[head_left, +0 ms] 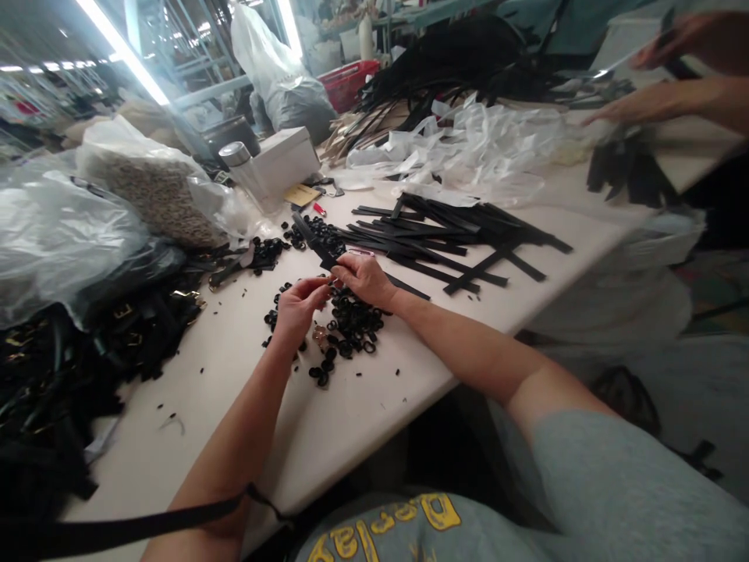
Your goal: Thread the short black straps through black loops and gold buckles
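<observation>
Over a pile of small black loops [354, 320], my two hands meet in the middle of the table. My right hand [363, 277] is closed on a black strap [314, 243], which sticks out past the fingers toward the back left. Close beside it, my left hand [301, 304] has thumb and fingers pinched together near the strap's close end; what lies between those fingertips is too small to make out. A shiny gold-coloured piece [319, 334] lies among the loops. Many loose black straps [445, 234] are spread just beyond my right hand.
Black straps with gold buckles [122, 312] are heaped at the left, under plastic bags [87, 226]. A white box [286, 160], a bottle [237, 160] and crumpled white plastic [468, 144] stand farther back. At the far right, another person's hands [661, 97] hold a blade-like tool.
</observation>
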